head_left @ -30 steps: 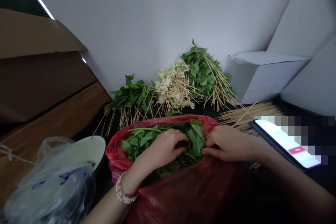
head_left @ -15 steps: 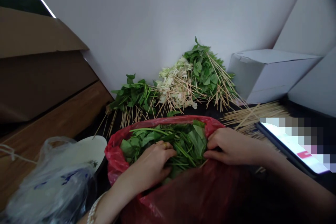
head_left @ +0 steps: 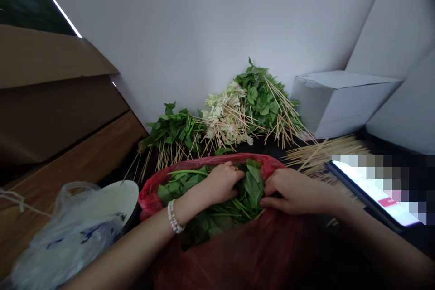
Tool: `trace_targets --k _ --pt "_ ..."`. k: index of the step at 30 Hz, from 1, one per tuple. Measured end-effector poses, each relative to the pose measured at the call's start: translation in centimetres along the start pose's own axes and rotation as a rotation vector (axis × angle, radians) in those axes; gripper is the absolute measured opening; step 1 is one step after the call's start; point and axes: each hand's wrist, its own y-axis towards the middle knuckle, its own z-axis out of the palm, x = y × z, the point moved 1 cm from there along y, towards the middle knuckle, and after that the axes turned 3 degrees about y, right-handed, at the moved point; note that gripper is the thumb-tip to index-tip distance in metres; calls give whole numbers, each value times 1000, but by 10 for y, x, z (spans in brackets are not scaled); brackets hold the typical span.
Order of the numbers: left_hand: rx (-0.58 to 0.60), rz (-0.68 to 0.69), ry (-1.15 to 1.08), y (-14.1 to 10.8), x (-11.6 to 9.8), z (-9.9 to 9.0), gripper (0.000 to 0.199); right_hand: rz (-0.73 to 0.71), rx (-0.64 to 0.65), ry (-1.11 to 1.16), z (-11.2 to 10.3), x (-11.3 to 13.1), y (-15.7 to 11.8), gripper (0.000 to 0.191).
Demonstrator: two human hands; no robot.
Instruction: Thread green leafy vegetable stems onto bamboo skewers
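White wall [head_left: 190,22], dark surface [head_left: 265,148]; right hand [head_left: 292,190] pinches red bag [head_left: 231,263], left hand's [head_left: 220,182] grip unclear

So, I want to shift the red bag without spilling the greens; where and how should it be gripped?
Probably by opposite sides of the rim, coming down from above. The red bag gapes upward, and its left edge bunches into loose folds that can be pinched. The white dish close by that edge crowds a low approach, and lifting one side alone might spill the greens.
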Motion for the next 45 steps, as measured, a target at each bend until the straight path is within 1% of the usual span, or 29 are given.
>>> trace_targets --k 2,4,5,7,8,10,13,17,20,22,24,26,28,29,30,32,34,35,36,37,38,39,41,42,43,45 --pt "18 -11 38 8 -3 9 33 -5 -11 -25 0 0 0 29" --pt "37 -18 82 13 -5 13 36 -7 -10 -34 0 1 0 30" --pt "46 -16 102 14 -5 14 33 -5 -7 -35 0 0 0 30" --pt "63 -6 138 15 -5 9 21 3 -5 -29 -1 0 -1 30" --pt "65 -3 154 13 -5 3 16 4 -6 -23 -2 0 -2 30" --pt "48 -9 184 8 -6 -12 19 -5 -12 -11 -2 -1 -3 30" --pt "-31 -22 294 -4 -5 -40 20 -25 -29 -1 -2 -2 -4 30" --pt "-138 -22 503 -25 6 -73 11 -28 -38 18 -1 -4 -2 31" --pt "-226 -29 557 -46 17 -90 4 -27 -38 24 -1 -5 -1 32" --pt "-317 -21 586 -61 19 -94 8 -36 -44 35 -1 -6 -1 32" --pt "-408 31 613 -74 16 -90 15 -53 -45 74 -1 -8 -1 33" --pt "-458 126 613 -82 10 -75 24 -71 -50 133 -1 -11 -1 35" --pt "-431 213 575 -88 8 -56 28 -81 -75 182 -2 -14 0 34" --pt "-392 212 546 -90 8 -47 32 -85 -92 200 -2 -16 1 34" --pt "-363 173 507 -93 10 -41 37 -86 -114 212 -3 -17 1 34" --pt "-352 8 369 -102 11 -34 44 -71 -177 218 -4 -18 1 34" --pt "-400 -162 140 -116 4 -34 44 -46 -254 208 -5 -15 1 34" --pt "-411 -197 -6 -123 -5 -35 42 -36 -290 197 -5 -13 0 33" --pt "-414 -206 -128 -130 -15 -34 39 -33 -321 184 -5 -9 0 32" --pt "-371 -211 -216 -136 -27 -33 38 -37 -345 172 -5 -6 -1 32" --pt "-322 -171 -298 -140 -40 -31 34 -44 -366 159 -4 -2 -1 31" --pt "-264 -94 -384 -143 -50 -29 28 -51 -387 142 -2 1 -1 32" --pt "-150 -32 -527 -145 -61 -26 19 -53 -418 95 2 5 1 33" --pt "-124 -52 -583 -143 -60 -26 19 -49 -432 64 4 6 2 33" --pt "-130 -117 -614 -141 -55 -26 23 -49 -446 34 7 5 4 31" --pt "-218 -318 -574 -133 -38 -27 30 -78 -487 -6 12 4 7 29"
